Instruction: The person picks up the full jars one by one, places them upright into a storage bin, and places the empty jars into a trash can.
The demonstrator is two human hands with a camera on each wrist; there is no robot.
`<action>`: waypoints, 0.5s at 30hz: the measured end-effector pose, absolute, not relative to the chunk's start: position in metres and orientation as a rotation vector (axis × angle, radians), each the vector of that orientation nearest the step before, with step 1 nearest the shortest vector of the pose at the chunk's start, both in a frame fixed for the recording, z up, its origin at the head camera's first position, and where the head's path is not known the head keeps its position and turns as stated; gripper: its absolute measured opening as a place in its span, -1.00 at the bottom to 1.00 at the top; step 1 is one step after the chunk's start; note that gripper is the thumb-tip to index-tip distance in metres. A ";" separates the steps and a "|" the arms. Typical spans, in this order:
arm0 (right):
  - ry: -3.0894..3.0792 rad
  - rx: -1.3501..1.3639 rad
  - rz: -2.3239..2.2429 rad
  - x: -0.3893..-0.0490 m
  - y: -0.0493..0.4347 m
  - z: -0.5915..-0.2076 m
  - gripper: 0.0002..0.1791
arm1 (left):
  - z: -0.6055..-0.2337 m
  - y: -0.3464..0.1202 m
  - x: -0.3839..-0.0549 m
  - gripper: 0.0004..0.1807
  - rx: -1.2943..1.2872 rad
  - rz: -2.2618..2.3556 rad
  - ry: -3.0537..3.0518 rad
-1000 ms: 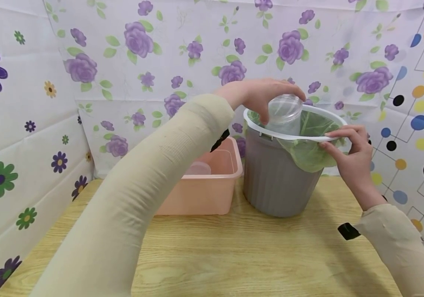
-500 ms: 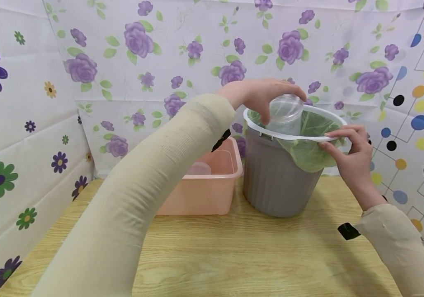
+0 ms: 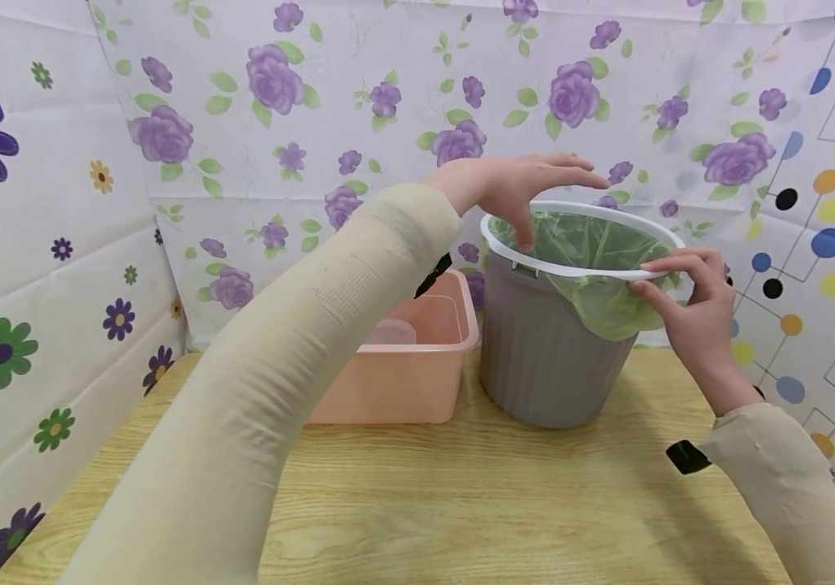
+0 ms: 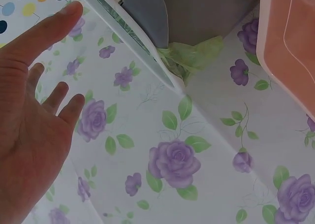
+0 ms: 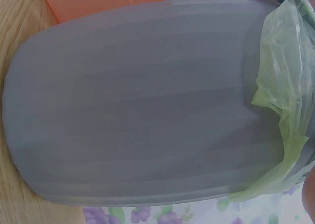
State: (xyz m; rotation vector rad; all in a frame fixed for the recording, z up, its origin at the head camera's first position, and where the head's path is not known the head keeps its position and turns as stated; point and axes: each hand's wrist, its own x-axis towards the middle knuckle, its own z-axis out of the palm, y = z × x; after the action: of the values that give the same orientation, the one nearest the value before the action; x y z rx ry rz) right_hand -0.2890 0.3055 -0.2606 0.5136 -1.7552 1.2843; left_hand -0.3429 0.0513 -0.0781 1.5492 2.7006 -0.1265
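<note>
A grey trash bin (image 3: 556, 341) with a white rim ring (image 3: 571, 270) stands on the table, lined with a thin green bag (image 3: 611, 309) folded over the rim at the front right. My left hand (image 3: 516, 187) hovers over the bin's left side, fingers spread and holding nothing. The left wrist view also shows that hand (image 4: 39, 115) beside the rim, its palm bare. With thumb and fingers, my right hand (image 3: 698, 301) pinches the rim and the bag's folded edge on the right. In the right wrist view the bag (image 5: 288, 81) hangs over the bin's ribbed wall (image 5: 147, 101).
Left of the bin sits a pink plastic tub (image 3: 395, 386), partly behind my left sleeve, with a pale round item (image 3: 391, 331) inside. Wood-grain table (image 3: 491, 504) spreads in front. A flowered cloth (image 3: 359, 106) hangs close behind the bin.
Earlier my left hand held a clear plastic cup over the bin; it has let go and the cup is out of sight. The fingers have spread. The right hand stays at the rim.
</note>
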 end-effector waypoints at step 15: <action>-1.768 0.511 1.232 -0.289 0.306 -0.262 -0.76 | -0.082 0.045 -0.344 0.10 1.560 -0.043 2.696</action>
State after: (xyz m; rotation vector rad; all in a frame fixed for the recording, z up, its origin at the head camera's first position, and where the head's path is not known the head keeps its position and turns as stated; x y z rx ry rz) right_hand -0.2890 0.3057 -0.2624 0.5105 -1.7678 1.2324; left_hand -0.3435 0.0454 -0.0818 1.5598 2.6958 -0.0429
